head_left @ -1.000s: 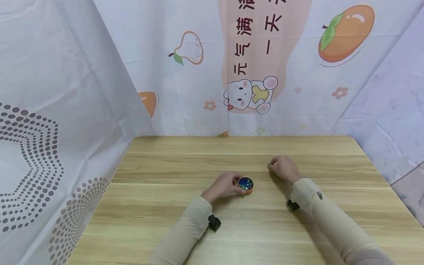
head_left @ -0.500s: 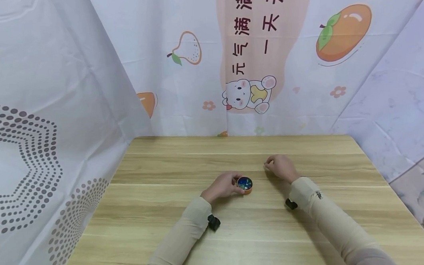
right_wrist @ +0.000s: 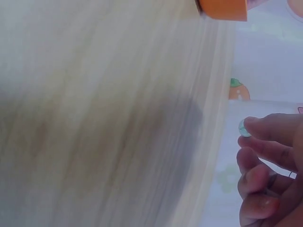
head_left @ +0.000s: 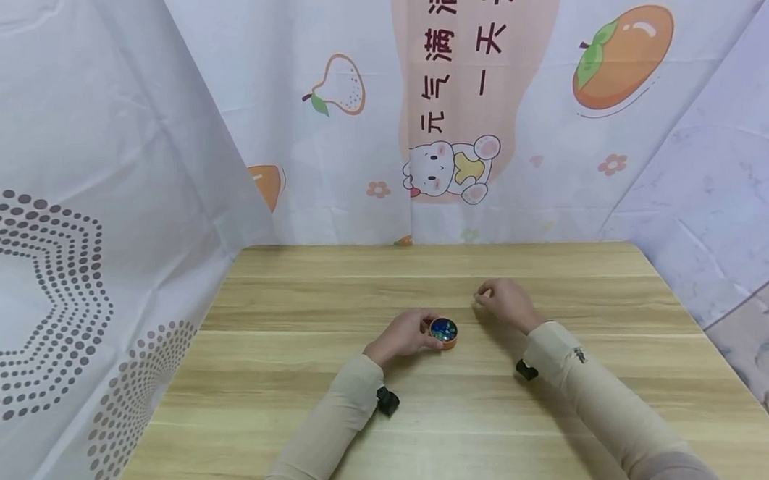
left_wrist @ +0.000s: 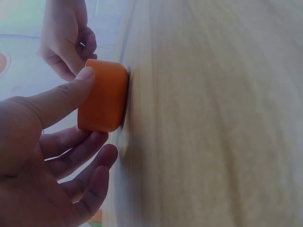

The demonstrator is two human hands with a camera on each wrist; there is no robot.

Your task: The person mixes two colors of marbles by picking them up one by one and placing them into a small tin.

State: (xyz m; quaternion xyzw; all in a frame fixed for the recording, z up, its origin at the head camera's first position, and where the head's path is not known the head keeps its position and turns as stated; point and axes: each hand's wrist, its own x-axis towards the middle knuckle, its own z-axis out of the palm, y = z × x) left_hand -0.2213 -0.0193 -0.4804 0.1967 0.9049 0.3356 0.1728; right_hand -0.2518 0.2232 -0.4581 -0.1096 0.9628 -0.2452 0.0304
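Near the middle of the table, my left hand grips a small round orange container between thumb and fingers. Blue and green shiny pieces fill the container, their kind too small to make out. In the left wrist view the orange wall stands upright, base at the wooden surface. To the right and a little farther back is my right hand, raised over the table. Its thumb and forefinger pinch a clear, pale green glass marble, while the other fingers curl in.
The light wooden table has its far edge against a printed curtain. A grey dotted curtain hangs along the left side. Both forearms wear a dark wrist camera.
My right hand has moved slightly left, toward the orange container, with the marble pinched in it. The left hand and container stay in place. The head view has shifted slightly.
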